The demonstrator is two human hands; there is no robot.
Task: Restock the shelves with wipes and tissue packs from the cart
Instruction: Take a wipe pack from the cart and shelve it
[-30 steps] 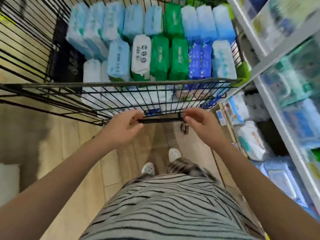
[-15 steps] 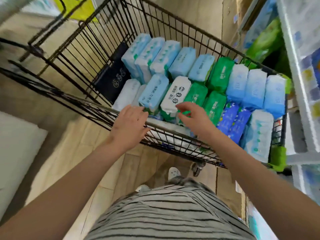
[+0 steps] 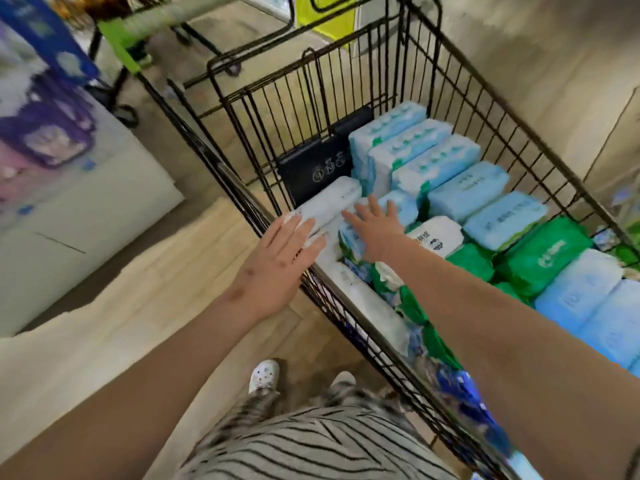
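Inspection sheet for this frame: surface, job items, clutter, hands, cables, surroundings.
Surface: wood-look floor; no table in view.
Job's things: wire cart packed with light blue packs, green packs and white packs; none has been lifted out.
Clutter: black panel standing against the cart's far-left wall.
Hands: left hand open, fingers straight, at the cart rim with fingertips by the white packs; contact unclear. Right hand open, spread over a light blue pack. Neither grips anything.
Cables: nothing seen.
Surroundings: blurred display of packaged goods at left; yellow sign beyond the cart.
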